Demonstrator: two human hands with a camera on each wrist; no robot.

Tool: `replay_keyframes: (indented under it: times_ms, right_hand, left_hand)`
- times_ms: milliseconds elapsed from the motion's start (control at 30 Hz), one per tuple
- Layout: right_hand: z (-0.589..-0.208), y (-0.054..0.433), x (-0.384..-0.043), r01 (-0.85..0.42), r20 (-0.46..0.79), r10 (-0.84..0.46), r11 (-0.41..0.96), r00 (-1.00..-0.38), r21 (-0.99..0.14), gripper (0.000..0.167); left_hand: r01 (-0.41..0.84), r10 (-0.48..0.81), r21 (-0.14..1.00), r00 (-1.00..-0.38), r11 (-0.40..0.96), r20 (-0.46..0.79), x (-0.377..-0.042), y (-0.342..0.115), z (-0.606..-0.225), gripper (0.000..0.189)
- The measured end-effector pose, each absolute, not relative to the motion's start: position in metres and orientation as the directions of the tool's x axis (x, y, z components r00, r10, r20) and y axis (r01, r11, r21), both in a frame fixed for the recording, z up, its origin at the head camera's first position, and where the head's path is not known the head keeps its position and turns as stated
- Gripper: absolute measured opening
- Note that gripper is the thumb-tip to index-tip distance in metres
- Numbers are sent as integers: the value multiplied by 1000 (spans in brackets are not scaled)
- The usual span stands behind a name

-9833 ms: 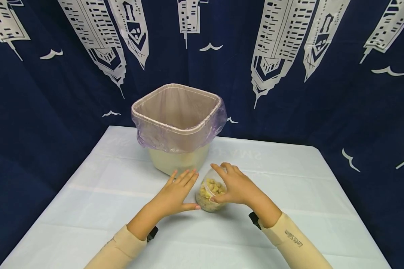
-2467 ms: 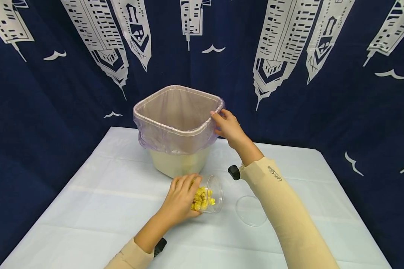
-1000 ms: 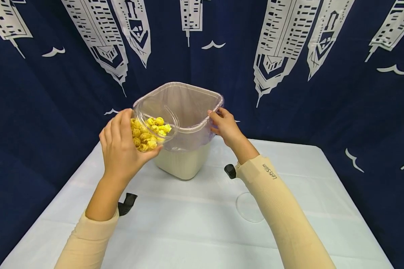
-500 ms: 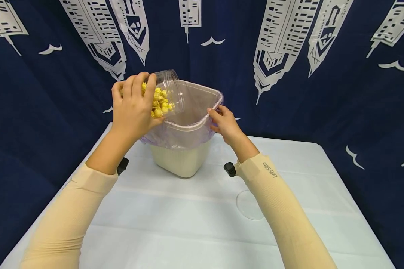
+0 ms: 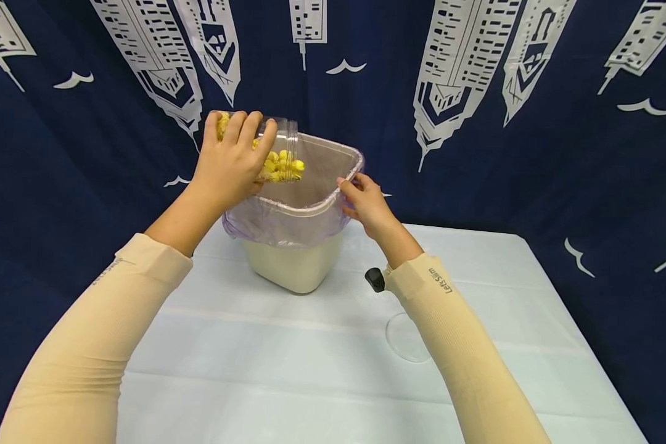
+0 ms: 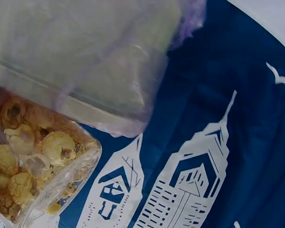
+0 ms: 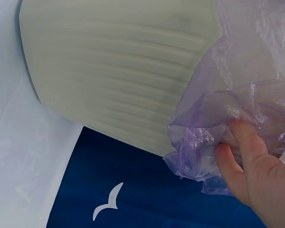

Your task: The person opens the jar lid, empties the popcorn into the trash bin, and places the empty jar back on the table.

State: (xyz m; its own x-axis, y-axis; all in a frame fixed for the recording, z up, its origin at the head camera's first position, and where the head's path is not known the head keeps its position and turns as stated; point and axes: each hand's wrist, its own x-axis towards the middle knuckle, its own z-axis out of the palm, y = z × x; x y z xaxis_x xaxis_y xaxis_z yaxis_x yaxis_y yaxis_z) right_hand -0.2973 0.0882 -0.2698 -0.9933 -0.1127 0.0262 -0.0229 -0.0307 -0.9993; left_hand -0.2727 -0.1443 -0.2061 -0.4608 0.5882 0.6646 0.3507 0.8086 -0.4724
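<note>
My left hand (image 5: 230,154) grips a clear plastic jar (image 5: 287,132) tipped on its side, its mouth over the bin's opening. Yellow popcorn (image 5: 280,165) lies along the jar's lower wall up to the mouth; the left wrist view shows popcorn (image 6: 23,152) inside it close up. A cream trash bin (image 5: 296,265) stands on the table, lined with a thin purple bag (image 5: 277,225) folded over its rim. At the bin's right corner, my right hand (image 5: 369,206) pinches the rim, thumb on top. Its fingers (image 7: 247,137) press against the bag from outside in the right wrist view.
A clear round lid (image 5: 405,338) lies on the white-covered table (image 5: 266,364), left of the right forearm. A dark blue curtain (image 5: 366,111) with white building prints hangs behind the table.
The lid came off the jar and lies on the table. My left hand lifted the jar from the table and tipped it over the bin. My right hand moved to the bin's rim.
</note>
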Motion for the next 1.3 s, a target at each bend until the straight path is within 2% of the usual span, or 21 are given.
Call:
replay_keyframes:
  times_ms: [167,300,467,667,767,900,1133,1300]
  right_hand:
    - [-269,88,-298,-18,21,-112,-24,-994,-1000,50]
    - [-269,88,-298,-9,12,-107,-31,-994,-999,51]
    - [-270,87,-298,2,2,-100,-40,-995,-999,52]
    - [-269,88,-298,-5,8,-102,-30,-995,-1000,52]
    - [-269,89,-297,-4,7,-104,-29,-995,-1000,52]
    - [-269,89,-298,-4,8,-105,-31,-994,-1000,52]
    - [-270,88,-297,-6,10,-107,-40,-994,-999,52]
    - [-270,88,-298,-4,8,-103,-42,-995,-999,52]
  left_hand:
    - [342,668,-576,-432,743,606,-280,-147,-204,76]
    - [315,733,-666,-384,676,562,-286,-149,-202,54]
    - [229,818,-806,-353,545,453,-289,-149,-197,51]
    - [110,918,-948,-304,300,255,-292,-144,-189,49]
    - [70,948,-973,-249,221,198,-296,-140,-189,44]
    - [45,965,-986,-216,162,149,-298,-135,-189,37]
    - [55,965,-989,-232,140,124,-296,-133,-189,34]
    - [87,957,-978,-238,192,166,-296,-135,-190,35]
